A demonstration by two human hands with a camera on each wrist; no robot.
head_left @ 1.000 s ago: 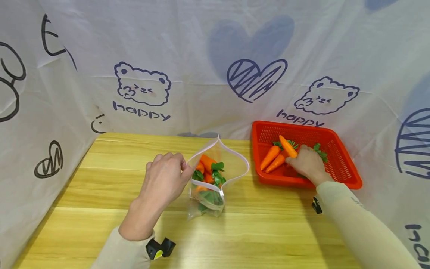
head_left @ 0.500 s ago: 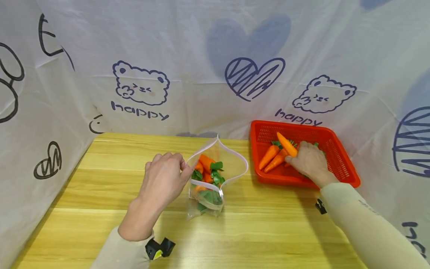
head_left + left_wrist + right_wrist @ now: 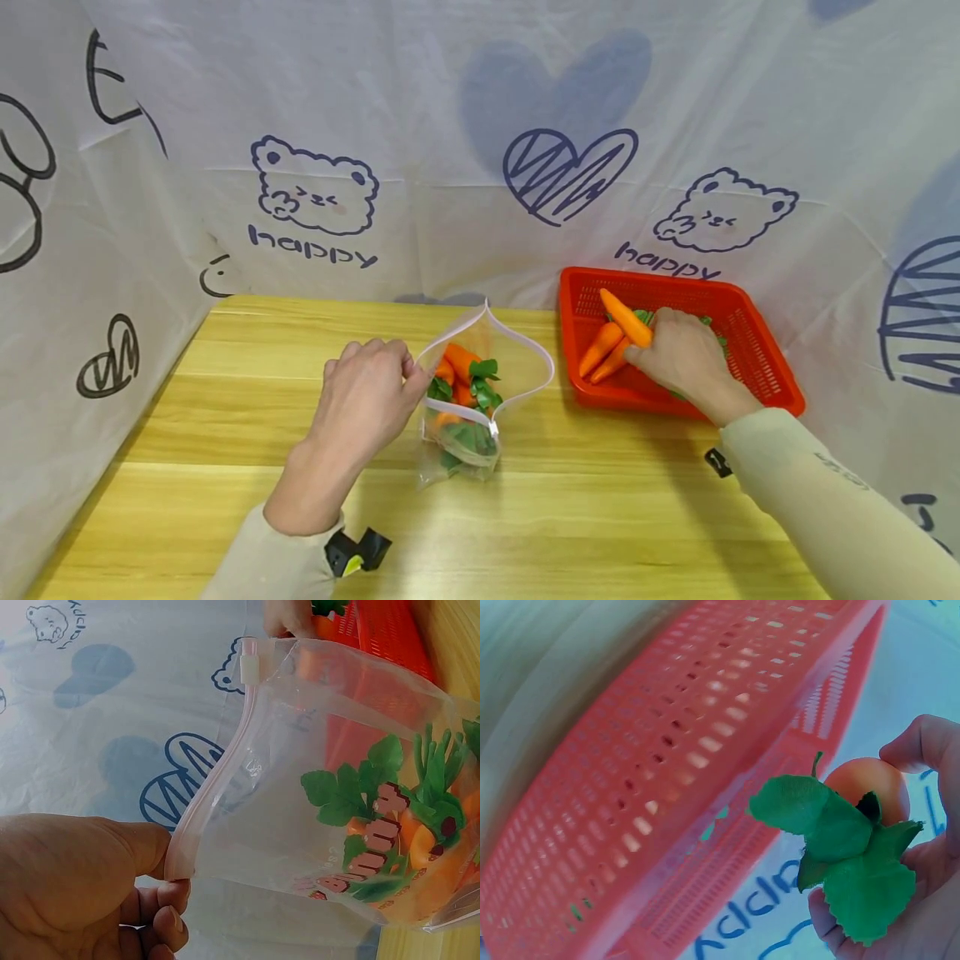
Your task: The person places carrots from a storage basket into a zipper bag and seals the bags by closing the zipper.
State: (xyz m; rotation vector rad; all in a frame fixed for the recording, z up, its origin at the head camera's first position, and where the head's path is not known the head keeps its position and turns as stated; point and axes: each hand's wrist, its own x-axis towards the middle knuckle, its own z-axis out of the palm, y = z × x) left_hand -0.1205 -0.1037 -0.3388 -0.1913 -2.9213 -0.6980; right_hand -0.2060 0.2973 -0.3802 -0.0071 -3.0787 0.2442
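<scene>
My left hand (image 3: 371, 392) pinches the rim of a clear zip bag (image 3: 525, 367) between thumb and fingers; the slider and printed lettering show in the left wrist view. Inside the open-mouthed bag lie several carrots (image 3: 461, 362) with green leaves. Over the red basket (image 3: 757, 350), my right hand (image 3: 686, 354) grips a carrot (image 3: 626, 318) near its leafy end, tip pointing up and left. From the right wrist view, its green leaves (image 3: 847, 840) hang beside the fingers. More carrots (image 3: 602, 350) lie in the basket below, partly covered by the hand.
The bag and basket stand apart on a yellow wood-grain table (image 3: 585, 517). A white printed cloth (image 3: 435, 125) hangs behind the table and along its sides. Black wrist devices (image 3: 356, 552) sit at both sleeves.
My right hand has shifted slightly left and up with the carrot, whose tip has swung further left. The left hand keeps its hold on the bag rim.
</scene>
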